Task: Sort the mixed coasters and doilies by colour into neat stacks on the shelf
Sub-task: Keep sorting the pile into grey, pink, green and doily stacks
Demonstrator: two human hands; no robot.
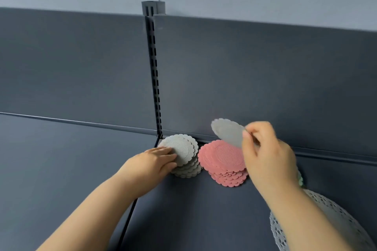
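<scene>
Two stacks sitting at back of shelf (193, 210): grey stack (184, 152) just beside pink stack (222, 163). My left hand (155, 161) resting on grey stack, fingers straight. My right hand (265, 155) pinching single grey coaster (226, 131), holding it tilted above pink stack. White doily (334, 216) lying under my right forearm.

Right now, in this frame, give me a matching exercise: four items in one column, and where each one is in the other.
Items:
1. grey stack
2. pink stack
3. single grey coaster
4. white doily

Places:
A. pinched in the right hand, in the air
B. bottom right corner of the view
C. under the left hand
D. just right of the grey stack

Pairs: 1-C, 2-D, 3-A, 4-B
</scene>
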